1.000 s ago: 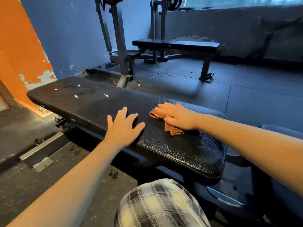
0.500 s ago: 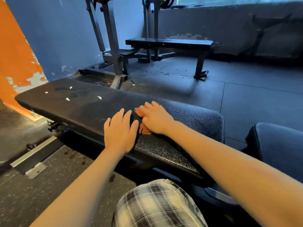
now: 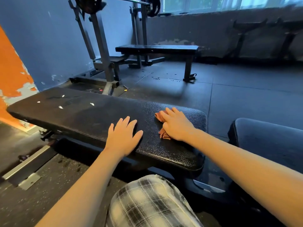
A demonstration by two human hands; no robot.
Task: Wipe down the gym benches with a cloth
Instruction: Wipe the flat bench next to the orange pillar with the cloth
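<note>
Left hand (image 3: 123,136): I am seeing it lying flat and released at the near edge of the bench (image 3: 73,115), holding nothing.
Right hand (image 3: 177,125): it is pressing the cloth (image 3: 159,116) with straight fingers; the thumb is hidden, so probably not grasping.
Cloth: lying near the bench's right end, mostly under the palm.

Two forearms are seen, the left forearm (image 3: 85,182) and the right forearm (image 3: 246,167), each left bare from the wrist to the edge of the view. The left hand (image 3: 123,138) and the right hand (image 3: 177,126) are bare as well. A checked garment (image 3: 150,203) is worn over the leg at the bottom of the view. Its pale cream ground is crossed by black and grey bands in a plaid pattern, and the fabric is gathered in soft folds. Whether trousers or shorts are worn cannot be told.
</note>
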